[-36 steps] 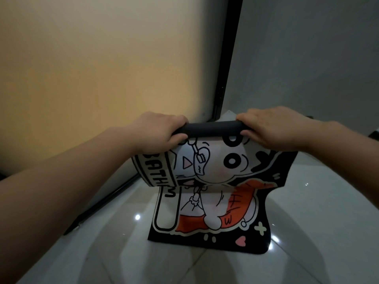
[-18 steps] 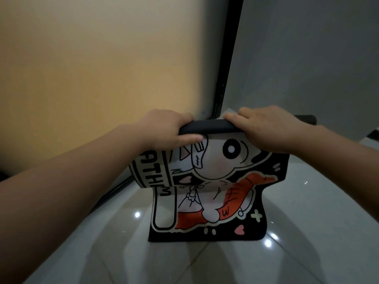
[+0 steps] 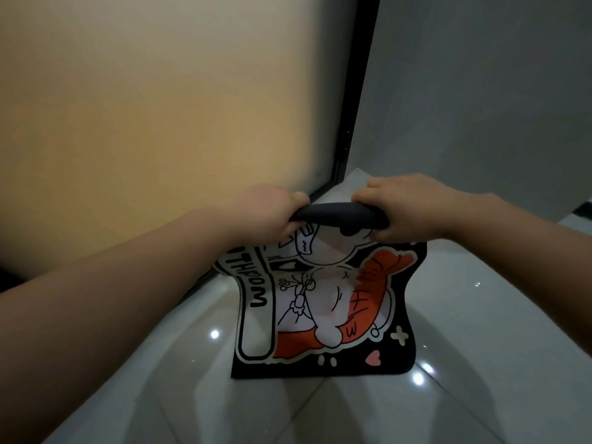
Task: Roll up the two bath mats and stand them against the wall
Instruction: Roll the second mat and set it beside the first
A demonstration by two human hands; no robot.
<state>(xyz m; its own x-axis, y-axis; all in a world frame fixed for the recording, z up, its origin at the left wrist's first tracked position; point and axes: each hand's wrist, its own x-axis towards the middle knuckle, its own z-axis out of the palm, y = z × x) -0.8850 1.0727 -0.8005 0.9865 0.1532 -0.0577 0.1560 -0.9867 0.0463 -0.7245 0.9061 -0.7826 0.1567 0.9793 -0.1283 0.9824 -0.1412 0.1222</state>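
Note:
A black bath mat (image 3: 323, 315) with a white and orange cartoon print hangs from my hands, its lower edge resting on the glossy floor. Its top part is wound into a dark roll (image 3: 339, 214). My left hand (image 3: 272, 213) is closed around the roll's left end, and my right hand (image 3: 403, 206) around its right end. Only this one mat is in view.
A frosted glass panel (image 3: 160, 123) with a black frame (image 3: 355, 100) rises at the left. A grey wall (image 3: 480, 91) stands behind and to the right. White floor tiles (image 3: 480, 379) spread below, meeting both in the corner behind the mat.
The roll has taken in more of the mat, so less of the cartoon's face shows and the hanging part is shorter. Both hands stayed on the roll's ends.

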